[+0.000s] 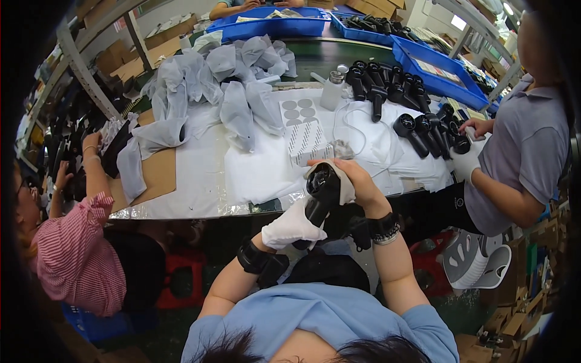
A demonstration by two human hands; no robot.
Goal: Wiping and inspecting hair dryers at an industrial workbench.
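Observation:
A black hair dryer (324, 192), or a device shaped like one, is tilted in front of me at the table's near edge, its round open head facing up. My left hand (294, 227), in a white glove, is closed round its handle. My right hand (362, 183) appears bare and grips the head from the far right side. A pale cloth-like piece (346, 186) lies between that palm and the head. Just beyond stands a white box with dark print (310, 144). A sheet of grey round stickers (299, 111) lies behind the box.
Bagged items in white sleeves (233, 66) heap at the far left. Several black devices (417, 127) lie at the right, near a co-worker's gloved hand (466, 163). A clear bottle (332, 91) stands mid-table. Blue trays (266, 25) line the back. Another co-worker (72, 254) sits left.

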